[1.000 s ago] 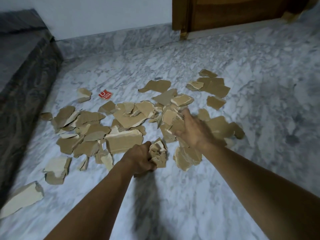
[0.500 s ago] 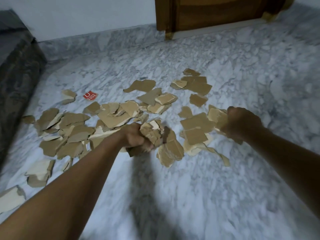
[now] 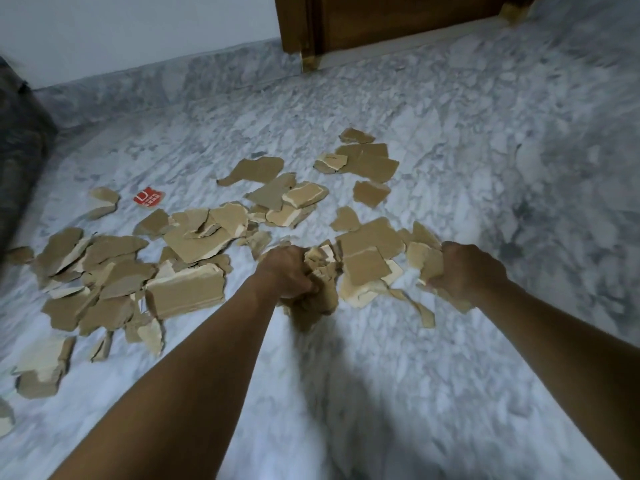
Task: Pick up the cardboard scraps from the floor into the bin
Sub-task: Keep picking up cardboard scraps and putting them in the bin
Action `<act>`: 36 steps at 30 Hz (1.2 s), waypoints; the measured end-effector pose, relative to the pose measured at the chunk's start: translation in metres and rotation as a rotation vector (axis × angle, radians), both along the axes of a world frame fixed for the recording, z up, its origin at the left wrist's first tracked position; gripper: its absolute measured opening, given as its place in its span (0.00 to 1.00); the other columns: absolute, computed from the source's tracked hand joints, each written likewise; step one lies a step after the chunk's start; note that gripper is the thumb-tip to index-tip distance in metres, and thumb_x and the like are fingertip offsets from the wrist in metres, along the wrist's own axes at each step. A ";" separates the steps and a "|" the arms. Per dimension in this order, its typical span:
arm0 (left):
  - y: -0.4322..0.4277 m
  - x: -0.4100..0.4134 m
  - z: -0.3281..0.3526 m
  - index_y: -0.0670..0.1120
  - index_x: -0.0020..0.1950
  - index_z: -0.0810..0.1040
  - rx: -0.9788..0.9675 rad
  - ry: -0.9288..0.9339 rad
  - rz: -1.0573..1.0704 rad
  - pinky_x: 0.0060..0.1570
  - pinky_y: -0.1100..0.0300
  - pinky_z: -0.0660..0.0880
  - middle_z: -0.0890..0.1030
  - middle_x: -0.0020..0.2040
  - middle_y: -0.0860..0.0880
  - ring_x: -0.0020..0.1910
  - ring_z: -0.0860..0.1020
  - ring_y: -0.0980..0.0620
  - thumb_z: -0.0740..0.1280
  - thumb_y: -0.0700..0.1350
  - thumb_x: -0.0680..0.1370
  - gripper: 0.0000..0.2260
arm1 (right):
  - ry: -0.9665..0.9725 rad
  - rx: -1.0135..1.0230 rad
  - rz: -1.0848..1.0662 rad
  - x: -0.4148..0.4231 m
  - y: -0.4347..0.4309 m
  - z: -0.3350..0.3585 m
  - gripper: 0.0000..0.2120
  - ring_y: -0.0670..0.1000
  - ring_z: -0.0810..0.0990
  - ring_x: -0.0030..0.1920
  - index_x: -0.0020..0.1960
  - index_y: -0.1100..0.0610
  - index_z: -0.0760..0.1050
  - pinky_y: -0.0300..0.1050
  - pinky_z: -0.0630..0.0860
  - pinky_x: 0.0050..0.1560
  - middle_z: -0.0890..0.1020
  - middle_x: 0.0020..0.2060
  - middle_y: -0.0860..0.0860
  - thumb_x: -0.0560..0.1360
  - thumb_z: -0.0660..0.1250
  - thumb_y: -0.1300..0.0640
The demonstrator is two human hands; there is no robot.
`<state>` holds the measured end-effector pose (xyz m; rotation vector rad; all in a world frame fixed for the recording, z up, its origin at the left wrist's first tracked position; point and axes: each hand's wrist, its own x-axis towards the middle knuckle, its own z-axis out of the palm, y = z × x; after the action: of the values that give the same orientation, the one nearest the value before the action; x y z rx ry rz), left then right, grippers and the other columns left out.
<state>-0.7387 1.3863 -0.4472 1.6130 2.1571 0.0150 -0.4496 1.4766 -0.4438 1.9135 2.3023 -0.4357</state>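
Several torn brown cardboard scraps [image 3: 194,244] lie scattered over the grey marble floor [image 3: 381,393]. My left hand [image 3: 287,271] grips a crumpled bunch of scraps [image 3: 320,271] in the middle of the spread. My right hand [image 3: 464,271] grips another bunch of scraps [image 3: 424,259] at the right edge of the pile, with pieces sticking out on both sides of the fist. A large flat scrap [image 3: 183,289] lies just left of my left forearm. No bin is in view.
A small red printed scrap [image 3: 148,197] lies at the left back of the pile. A dark stone ledge [image 3: 17,140] runs along the left. A wooden door frame [image 3: 301,26] stands at the back. A white wall [image 3: 121,32] rises behind the marble skirting.
My right hand has moved from the pile's middle to its right side and closed on a bunch of scraps. My left hand keeps its bunch.
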 end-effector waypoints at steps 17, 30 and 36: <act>-0.020 -0.009 0.000 0.53 0.63 0.65 0.159 -0.172 0.159 0.45 0.55 0.76 0.81 0.52 0.48 0.50 0.79 0.43 0.77 0.54 0.66 0.31 | 0.134 0.061 0.275 -0.087 -0.016 -0.005 0.31 0.57 0.77 0.60 0.64 0.49 0.71 0.49 0.70 0.55 0.81 0.57 0.51 0.65 0.77 0.44; -0.020 -0.005 0.036 0.55 0.56 0.80 -0.197 -0.106 -0.317 0.67 0.61 0.68 0.70 0.69 0.50 0.69 0.69 0.52 0.80 0.51 0.63 0.23 | 0.386 0.235 0.087 -0.037 0.004 0.020 0.25 0.58 0.80 0.54 0.54 0.56 0.72 0.51 0.79 0.48 0.81 0.51 0.53 0.66 0.79 0.47; -0.012 0.004 0.013 0.56 0.58 0.79 -0.106 -0.021 -0.350 0.64 0.54 0.69 0.71 0.61 0.48 0.62 0.71 0.46 0.77 0.56 0.64 0.23 | 0.045 0.333 0.153 0.001 0.005 -0.009 0.24 0.60 0.81 0.52 0.58 0.54 0.66 0.51 0.78 0.44 0.79 0.52 0.54 0.71 0.75 0.48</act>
<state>-0.7349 1.3746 -0.4344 1.8929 1.8007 -0.1856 -0.4489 1.4819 -0.4532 1.8527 2.6676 -0.0822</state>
